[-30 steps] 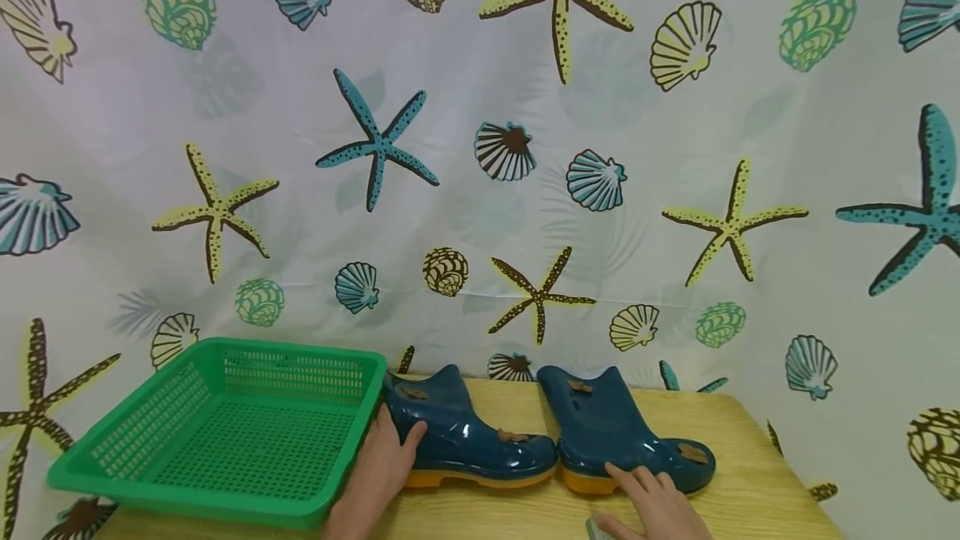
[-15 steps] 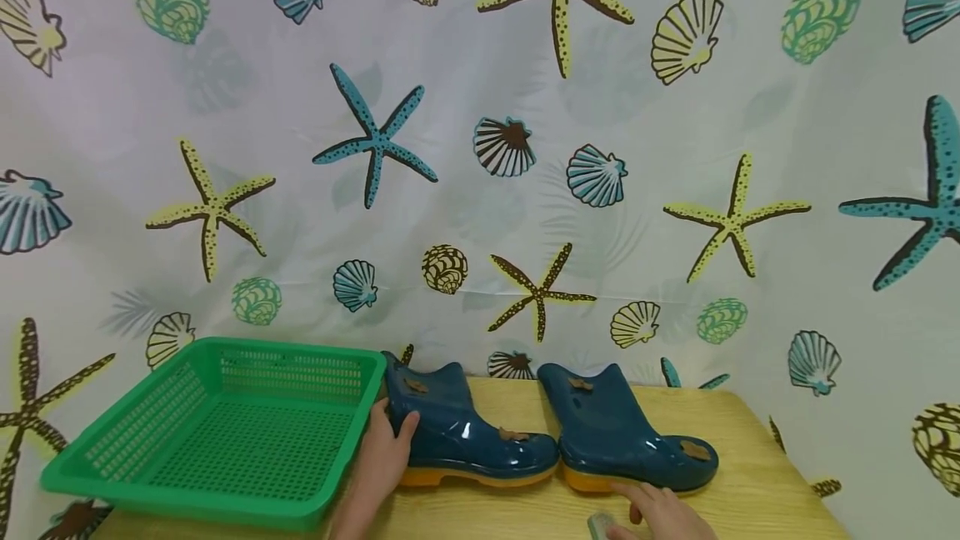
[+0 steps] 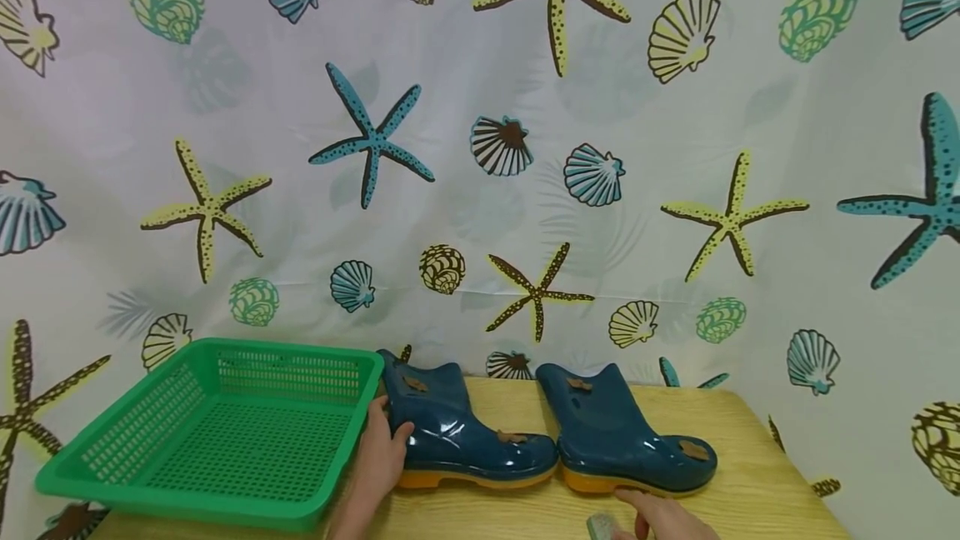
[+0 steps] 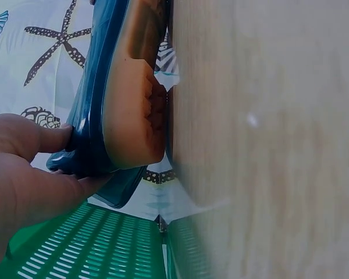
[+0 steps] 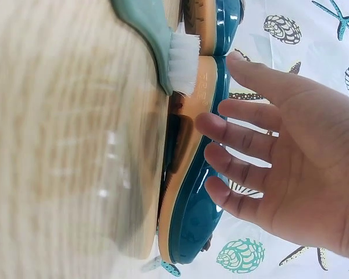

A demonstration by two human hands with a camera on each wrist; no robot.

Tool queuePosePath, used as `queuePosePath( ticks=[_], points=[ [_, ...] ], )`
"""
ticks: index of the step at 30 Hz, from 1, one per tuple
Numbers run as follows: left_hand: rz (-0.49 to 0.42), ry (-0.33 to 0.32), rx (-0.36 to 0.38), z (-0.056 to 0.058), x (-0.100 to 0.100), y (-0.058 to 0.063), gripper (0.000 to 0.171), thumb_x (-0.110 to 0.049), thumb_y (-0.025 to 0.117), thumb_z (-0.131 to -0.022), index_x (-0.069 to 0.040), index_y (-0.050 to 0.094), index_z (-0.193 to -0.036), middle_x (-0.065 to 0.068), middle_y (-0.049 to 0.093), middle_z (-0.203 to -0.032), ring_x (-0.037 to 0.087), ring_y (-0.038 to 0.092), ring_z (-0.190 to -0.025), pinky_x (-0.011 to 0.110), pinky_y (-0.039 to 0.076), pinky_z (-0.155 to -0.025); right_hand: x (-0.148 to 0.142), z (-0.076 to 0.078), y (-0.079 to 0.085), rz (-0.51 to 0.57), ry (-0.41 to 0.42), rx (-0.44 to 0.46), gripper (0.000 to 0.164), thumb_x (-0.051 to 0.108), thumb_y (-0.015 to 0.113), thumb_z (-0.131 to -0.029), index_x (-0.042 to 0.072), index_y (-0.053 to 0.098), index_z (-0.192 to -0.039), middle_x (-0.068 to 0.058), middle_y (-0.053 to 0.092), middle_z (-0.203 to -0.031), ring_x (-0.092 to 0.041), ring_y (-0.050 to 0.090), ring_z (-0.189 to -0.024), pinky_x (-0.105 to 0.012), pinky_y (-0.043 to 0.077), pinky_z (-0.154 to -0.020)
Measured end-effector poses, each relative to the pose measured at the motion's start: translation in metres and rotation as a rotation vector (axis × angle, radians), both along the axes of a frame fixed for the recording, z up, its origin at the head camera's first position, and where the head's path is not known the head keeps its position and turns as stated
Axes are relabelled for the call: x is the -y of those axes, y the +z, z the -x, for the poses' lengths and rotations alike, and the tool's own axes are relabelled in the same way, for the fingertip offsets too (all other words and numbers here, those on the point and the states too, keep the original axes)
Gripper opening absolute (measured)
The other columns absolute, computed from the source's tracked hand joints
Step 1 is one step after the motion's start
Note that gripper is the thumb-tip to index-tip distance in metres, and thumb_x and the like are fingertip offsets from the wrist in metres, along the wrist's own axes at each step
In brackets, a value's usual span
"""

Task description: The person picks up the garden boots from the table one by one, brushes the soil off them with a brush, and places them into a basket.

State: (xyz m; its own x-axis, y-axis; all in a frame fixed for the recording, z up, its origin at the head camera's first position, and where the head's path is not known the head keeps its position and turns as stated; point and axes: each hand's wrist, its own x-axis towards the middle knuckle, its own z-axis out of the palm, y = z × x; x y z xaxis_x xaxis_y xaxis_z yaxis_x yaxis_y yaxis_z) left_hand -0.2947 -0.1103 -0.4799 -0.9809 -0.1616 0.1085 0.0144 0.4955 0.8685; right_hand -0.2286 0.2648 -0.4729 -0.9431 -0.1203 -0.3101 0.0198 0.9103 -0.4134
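Observation:
Two dark blue rain boots with orange soles lie on the wooden table, toes to the right. My left hand (image 3: 381, 458) grips the heel of the left boot (image 3: 446, 432); in the left wrist view its thumb and fingers are on either side of that heel (image 4: 90, 136). My right hand (image 3: 667, 517) is just in front of the right boot (image 3: 607, 432). In the right wrist view, the right hand (image 5: 314, 157) has loosely extended fingers, with nothing held. A green scrub brush (image 5: 148, 29) with white bristles lies on the table near it, partly cut off in the head view.
A green plastic basket (image 3: 187, 502) stands on the left, close beside the left boot. Brown patches (image 3: 513, 437) sit on the boots. Behind the wooden table (image 3: 750, 457) hangs a white cloth (image 3: 465, 215) printed with shells and starfish.
The right hand has drawn down and back from the right boot's sole towards the brush, which shows more now. My left hand stays at the left boot's heel, shifting slightly.

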Motion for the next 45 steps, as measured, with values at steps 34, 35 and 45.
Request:
queuePosePath(
  ticks=[34, 35, 45],
  points=[
    [0.021, -0.077, -0.063, -0.003, 0.011, 0.016, 0.056, 0.003, 0.062, -0.094, 0.001, 0.035, -0.143, 0.031, 0.054, -0.135, 0.044, 0.055, -0.123, 0.056, 0.049, -0.096, -0.056, 0.035, -0.065, -0.046, -0.013, 0.070, 0.085, 0.064, 0.075, -0.077, 0.010, 0.054, -0.139, 0.002, 0.057, -0.077, -0.015, 0.053, -0.066, -0.030, 0.042, -0.060],
    [0.027, -0.076, -0.064, -0.003, 0.010, 0.016, 0.056, 0.003, 0.063, -0.094, 0.001, 0.036, -0.143, 0.030, 0.055, -0.134, 0.043, 0.056, -0.121, 0.056, 0.050, -0.095, -0.062, 0.039, -0.072, -0.034, -0.007, 0.078, 0.086, 0.064, 0.076, -0.075, 0.011, 0.054, -0.139, 0.002, 0.058, -0.078, -0.015, 0.054, -0.067, -0.030, 0.042, -0.060],
    [0.003, -0.061, -0.090, -0.004, 0.010, 0.017, 0.062, 0.007, 0.061, -0.092, 0.002, 0.032, -0.147, 0.033, 0.051, -0.139, 0.046, 0.052, -0.127, 0.057, 0.047, -0.100, -0.078, 0.050, -0.102, 0.002, 0.016, 0.088, 0.080, 0.057, 0.077, -0.078, 0.008, 0.055, -0.138, 0.002, 0.059, -0.079, -0.016, 0.055, -0.068, -0.032, 0.045, -0.060]
  ],
)
